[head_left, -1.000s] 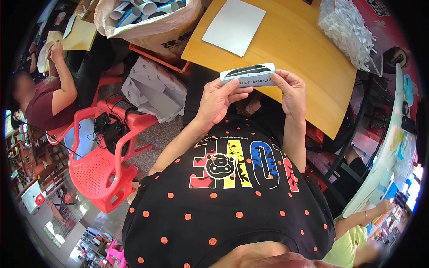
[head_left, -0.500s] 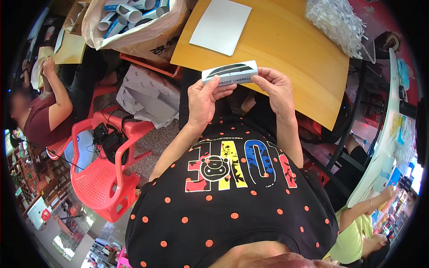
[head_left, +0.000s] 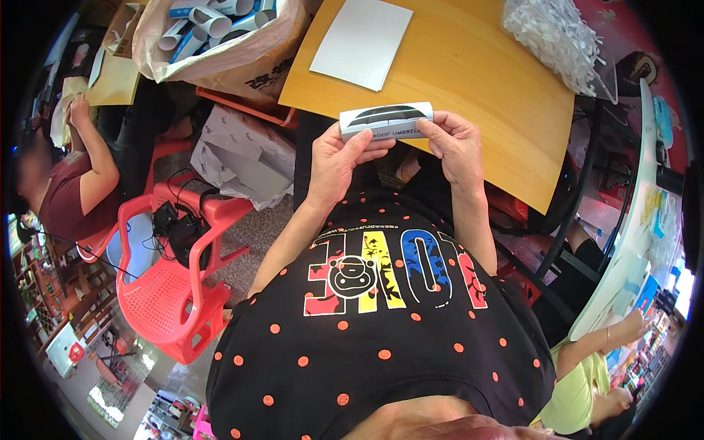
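A curved printed card sleeve (head_left: 389, 119), white and grey-blue with a dark umbrella picture, is held level between my two hands near the table's front edge. My left hand (head_left: 339, 158) grips its left end, thumb on the printed face and fingers behind. At the right end, my right hand (head_left: 456, 147) pinches it between thumb and fingers. Just beyond lies a stack of white sheets (head_left: 361, 44) on the yellow wooden table (head_left: 469, 81).
An open sack (head_left: 213, 70) full of rolled card sleeves (head_left: 213, 22) stands at the far left. White shredded strips (head_left: 554, 40) fill a clear bag at the table's far right. A red plastic chair (head_left: 165, 301) is on my left. Other people sit on both sides.
The card sleeve and both hands have shifted slightly right. Its printed face is tilted a little more into view, and my left thumb sits lower on it.
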A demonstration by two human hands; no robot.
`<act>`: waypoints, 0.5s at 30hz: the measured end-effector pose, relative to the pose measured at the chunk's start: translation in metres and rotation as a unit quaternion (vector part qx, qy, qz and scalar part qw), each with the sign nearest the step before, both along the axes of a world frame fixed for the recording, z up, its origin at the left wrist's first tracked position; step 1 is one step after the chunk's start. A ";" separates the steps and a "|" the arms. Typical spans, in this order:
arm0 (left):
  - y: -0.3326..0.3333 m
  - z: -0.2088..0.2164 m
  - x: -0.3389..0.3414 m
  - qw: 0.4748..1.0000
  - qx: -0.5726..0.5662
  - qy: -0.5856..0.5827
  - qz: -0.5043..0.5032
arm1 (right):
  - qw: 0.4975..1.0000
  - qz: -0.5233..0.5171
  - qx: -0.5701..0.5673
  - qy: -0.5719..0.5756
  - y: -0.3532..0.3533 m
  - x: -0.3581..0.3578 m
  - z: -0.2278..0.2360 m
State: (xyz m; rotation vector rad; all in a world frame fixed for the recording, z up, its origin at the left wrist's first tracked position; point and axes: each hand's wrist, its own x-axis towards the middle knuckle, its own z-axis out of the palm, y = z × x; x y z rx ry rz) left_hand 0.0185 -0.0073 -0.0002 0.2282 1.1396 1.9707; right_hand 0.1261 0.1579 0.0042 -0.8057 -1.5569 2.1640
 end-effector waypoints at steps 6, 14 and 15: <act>-0.001 -0.003 -0.002 1.000 0.004 0.006 -0.010 | 1.000 0.004 -0.014 0.010 0.002 0.000 -0.003; -0.006 0.000 -0.008 0.999 0.005 0.023 0.029 | 0.883 -0.213 0.390 0.155 -0.009 0.002 0.063; -0.007 0.002 -0.010 0.999 0.008 0.020 0.034 | 0.848 -0.223 0.385 0.287 -0.013 0.009 0.086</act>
